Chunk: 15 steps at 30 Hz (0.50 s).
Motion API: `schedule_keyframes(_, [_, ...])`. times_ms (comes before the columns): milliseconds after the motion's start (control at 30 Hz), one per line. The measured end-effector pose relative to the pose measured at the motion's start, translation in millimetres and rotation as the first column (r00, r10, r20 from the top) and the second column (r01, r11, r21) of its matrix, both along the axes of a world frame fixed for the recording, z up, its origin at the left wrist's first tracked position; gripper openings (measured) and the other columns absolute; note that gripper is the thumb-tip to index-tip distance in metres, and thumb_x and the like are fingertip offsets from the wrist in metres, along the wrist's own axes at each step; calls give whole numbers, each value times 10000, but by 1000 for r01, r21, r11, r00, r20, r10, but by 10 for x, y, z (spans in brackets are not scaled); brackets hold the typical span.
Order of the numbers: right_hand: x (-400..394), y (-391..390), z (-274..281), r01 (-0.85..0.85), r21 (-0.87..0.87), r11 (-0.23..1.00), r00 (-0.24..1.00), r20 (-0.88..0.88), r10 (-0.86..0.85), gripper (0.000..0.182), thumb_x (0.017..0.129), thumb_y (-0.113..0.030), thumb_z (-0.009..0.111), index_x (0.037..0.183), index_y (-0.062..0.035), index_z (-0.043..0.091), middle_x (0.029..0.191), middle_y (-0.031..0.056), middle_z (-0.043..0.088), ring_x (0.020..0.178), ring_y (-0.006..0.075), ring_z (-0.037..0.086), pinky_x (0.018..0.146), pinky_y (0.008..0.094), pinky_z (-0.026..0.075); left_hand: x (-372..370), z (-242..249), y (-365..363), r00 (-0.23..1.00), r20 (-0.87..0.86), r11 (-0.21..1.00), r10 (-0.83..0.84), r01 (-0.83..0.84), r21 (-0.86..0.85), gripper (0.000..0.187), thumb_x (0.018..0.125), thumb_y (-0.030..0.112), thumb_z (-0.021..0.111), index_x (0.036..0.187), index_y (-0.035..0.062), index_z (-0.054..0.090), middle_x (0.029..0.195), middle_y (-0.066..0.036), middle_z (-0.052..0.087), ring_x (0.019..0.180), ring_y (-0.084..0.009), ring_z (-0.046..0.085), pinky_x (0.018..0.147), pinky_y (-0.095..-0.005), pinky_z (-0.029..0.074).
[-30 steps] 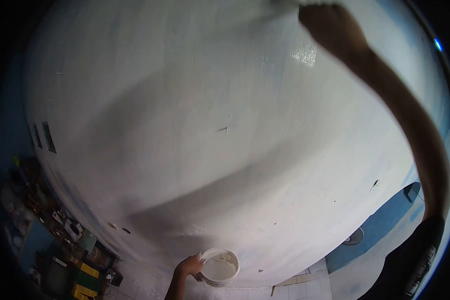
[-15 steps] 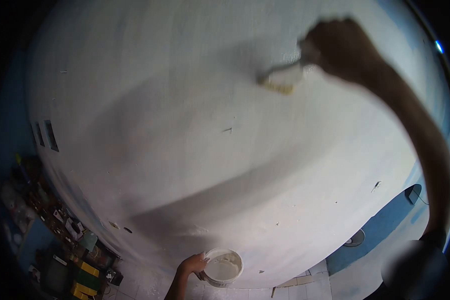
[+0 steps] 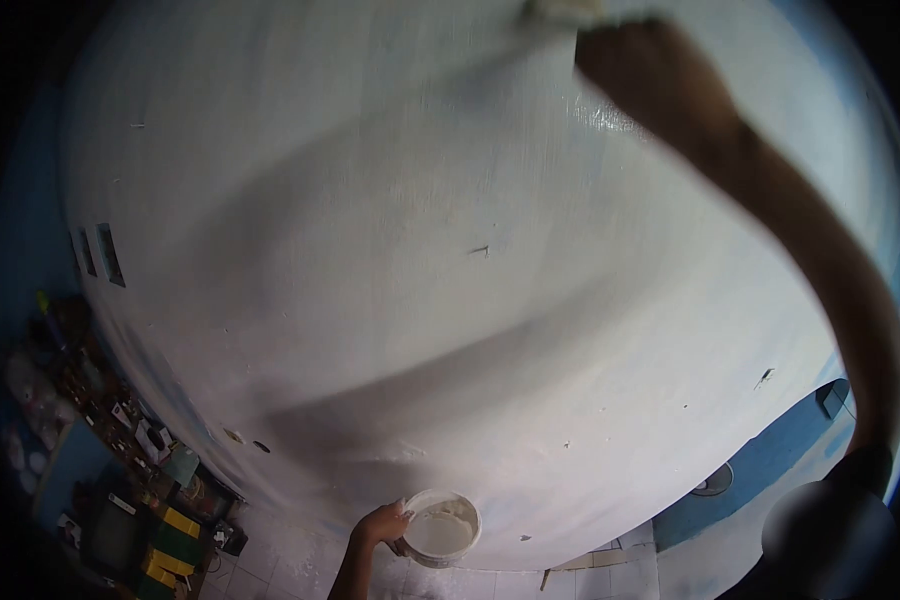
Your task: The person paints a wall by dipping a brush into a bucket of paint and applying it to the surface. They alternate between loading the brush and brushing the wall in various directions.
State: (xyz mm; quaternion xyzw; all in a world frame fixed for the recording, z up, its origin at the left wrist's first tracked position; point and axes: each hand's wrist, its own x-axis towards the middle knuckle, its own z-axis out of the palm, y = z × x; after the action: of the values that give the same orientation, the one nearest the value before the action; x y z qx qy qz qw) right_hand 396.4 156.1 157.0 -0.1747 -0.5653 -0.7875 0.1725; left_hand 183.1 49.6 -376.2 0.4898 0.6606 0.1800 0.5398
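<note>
Now the brush point(image 3: 565, 12) was higher than in the earlier picture, up at the top edge of the view, while the tub point(image 3: 442, 527) stayed almost in its same place, low near the middle. The wall point(image 3: 370, 210) was whitish, with bluish patches, a wet shine near the right hand point(image 3: 645, 65), and long shadows across it. At the lower left, many mixed objects point(image 3: 135, 430) stood close together beside the tiled floor point(image 3: 285, 565); at the lower right, a blue part point(image 3: 760, 470) of the room was seen. The fingers of the right hand were closed, as around the brush's handle, although blur hid the exact grip. The left hand point(image 3: 380, 525) had its fingers bent at the tub's side and rim, holding it, with whitish matter inside.
</note>
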Motion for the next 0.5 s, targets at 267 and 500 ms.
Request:
schedule_keyframes(267, [309,-656,-1397,265,-526,808,938,335,-89,111,764,-76,568,822,13,598,670,42,558,595,140,540,527,248,421,-48,-268,-15,999,49,999,-3,6,-48,417,952,197,367,1258,-77,293,880,-282,603,540,-267,648,507,-347,571])
schedule_keyframes(500, [210,-99,432,-119,-333,935,967,-254,33,98,798,-218,634,793,-120,637,763,25,631,723,148,624,727,331,493,-53,-192,-7,999,45,999,-26,27,-23,376,952,186,366,1211,-82,320,847,-272,600,535,-275,645,480,-347,569])
